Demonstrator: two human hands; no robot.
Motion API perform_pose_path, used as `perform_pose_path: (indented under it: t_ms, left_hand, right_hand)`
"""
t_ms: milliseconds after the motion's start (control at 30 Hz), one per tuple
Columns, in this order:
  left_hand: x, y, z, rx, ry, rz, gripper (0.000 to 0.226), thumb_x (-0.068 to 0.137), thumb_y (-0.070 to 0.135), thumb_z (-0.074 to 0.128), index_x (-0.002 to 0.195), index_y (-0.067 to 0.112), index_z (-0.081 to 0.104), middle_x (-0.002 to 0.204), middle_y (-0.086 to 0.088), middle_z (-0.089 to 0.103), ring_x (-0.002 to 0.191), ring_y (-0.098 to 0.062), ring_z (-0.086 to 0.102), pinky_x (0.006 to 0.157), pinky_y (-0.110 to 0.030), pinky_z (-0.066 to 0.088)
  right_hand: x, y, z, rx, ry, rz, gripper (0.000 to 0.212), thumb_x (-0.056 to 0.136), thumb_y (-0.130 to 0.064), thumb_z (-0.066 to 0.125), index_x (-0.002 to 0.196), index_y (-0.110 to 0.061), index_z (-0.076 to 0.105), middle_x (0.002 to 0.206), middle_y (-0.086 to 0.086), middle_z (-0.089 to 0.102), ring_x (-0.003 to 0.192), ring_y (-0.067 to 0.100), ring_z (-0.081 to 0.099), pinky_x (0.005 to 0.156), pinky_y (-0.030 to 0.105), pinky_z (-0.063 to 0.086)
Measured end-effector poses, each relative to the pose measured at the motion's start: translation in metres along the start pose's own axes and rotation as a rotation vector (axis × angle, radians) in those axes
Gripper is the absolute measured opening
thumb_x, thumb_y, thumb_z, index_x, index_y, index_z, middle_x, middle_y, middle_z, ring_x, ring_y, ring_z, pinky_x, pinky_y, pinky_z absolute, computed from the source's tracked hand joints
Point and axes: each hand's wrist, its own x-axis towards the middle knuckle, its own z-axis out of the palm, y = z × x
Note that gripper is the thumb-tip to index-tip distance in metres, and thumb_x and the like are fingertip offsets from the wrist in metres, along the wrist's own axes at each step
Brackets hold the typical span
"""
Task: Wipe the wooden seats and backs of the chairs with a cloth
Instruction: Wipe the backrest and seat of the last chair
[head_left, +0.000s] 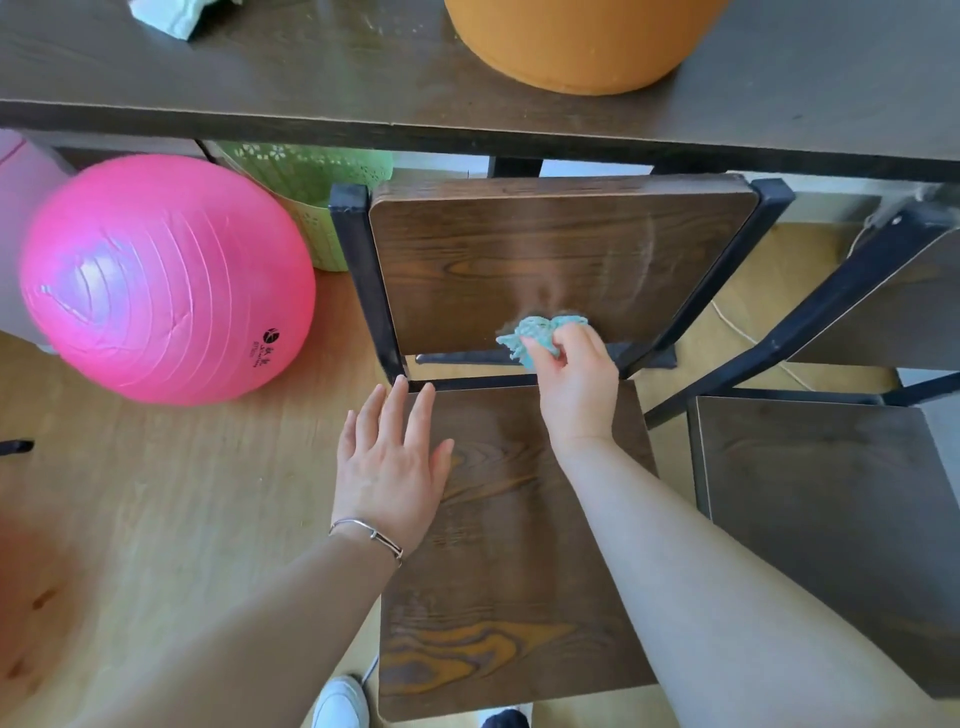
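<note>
A chair with a dark wooden seat (509, 582) and wooden back (545, 260) in a black metal frame stands in front of me. My right hand (576, 384) grips a bunched teal cloth (537, 335) against the lower edge of the chair back. Faint smear marks show on the back above the cloth. My left hand (392, 467) lies with straight fingers over the seat's front left corner, fingertips near the frame. A second chair (831, 504) of the same kind stands to the right.
A dark table (363, 83) runs across the top, bearing an orange round object (582, 41) and a pale crumpled cloth (176, 15). A pink exercise ball (166, 280) sits on the wooden floor at left, with a green basket (311, 192) behind it.
</note>
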Motion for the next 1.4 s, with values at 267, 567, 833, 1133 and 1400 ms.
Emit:
perform_pose_path:
  t_ms: [267, 567, 833, 1133, 1400]
  left_hand:
    - [0.013, 0.036, -0.022, 0.008, 0.067, 0.06, 0.06, 0.095, 0.047, 0.035, 0.149, 0.022, 0.031, 0.156, -0.007, 0.031, 0.144, -0.029, 0.024, 0.116, -0.05, 0.024]
    - [0.027, 0.055, -0.021, 0.003, 0.069, 0.076, 0.059, 0.096, 0.046, 0.036, 0.149, 0.022, 0.03, 0.155, -0.008, 0.032, 0.144, -0.03, 0.025, 0.115, -0.05, 0.025]
    - [0.023, 0.055, -0.008, 0.021, 0.024, 0.064, 0.061, 0.096, 0.048, 0.033, 0.151, 0.023, 0.025, 0.158, -0.005, 0.026, 0.145, -0.027, 0.018, 0.117, -0.049, 0.021]
    - [0.029, 0.087, -0.026, 0.026, 0.032, 0.099, 0.066, 0.093, 0.053, 0.014, 0.151, 0.024, 0.025, 0.158, -0.006, 0.027, 0.146, -0.028, 0.02, 0.117, -0.049, 0.023]
    - [0.025, 0.082, -0.01, 0.008, 0.001, 0.084, 0.06, 0.097, 0.049, 0.03, 0.15, 0.023, 0.028, 0.157, -0.005, 0.027, 0.146, -0.027, 0.019, 0.116, -0.05, 0.024]
  right_hand:
    - [0.073, -0.048, -0.094, -0.018, 0.205, -0.18, 0.031, 0.091, -0.043, 0.065, 0.098, -0.013, 0.062, 0.104, 0.002, 0.066, 0.097, 0.011, 0.065, 0.067, 0.016, 0.054]
    - [0.038, 0.013, -0.055, 0.055, 0.115, 0.039, 0.031, 0.089, -0.041, 0.067, 0.081, -0.013, 0.057, 0.088, -0.002, 0.065, 0.085, 0.009, 0.065, 0.058, 0.014, 0.05]
    - [0.031, 0.031, -0.049, -0.02, 0.024, 0.025, 0.031, 0.091, -0.042, 0.066, 0.082, -0.014, 0.055, 0.089, -0.003, 0.06, 0.08, 0.014, 0.062, 0.059, 0.025, 0.055]
    - [0.096, -0.007, -0.131, -0.05, 0.226, -0.18, 0.029, 0.091, -0.042, 0.065, 0.088, -0.014, 0.059, 0.094, -0.001, 0.064, 0.087, 0.006, 0.06, 0.061, 0.007, 0.041]
    - [0.04, 0.069, -0.065, -0.058, 0.017, 0.132, 0.031, 0.089, -0.042, 0.066, 0.075, -0.018, 0.053, 0.085, -0.004, 0.061, 0.077, 0.011, 0.06, 0.061, 0.034, 0.057]
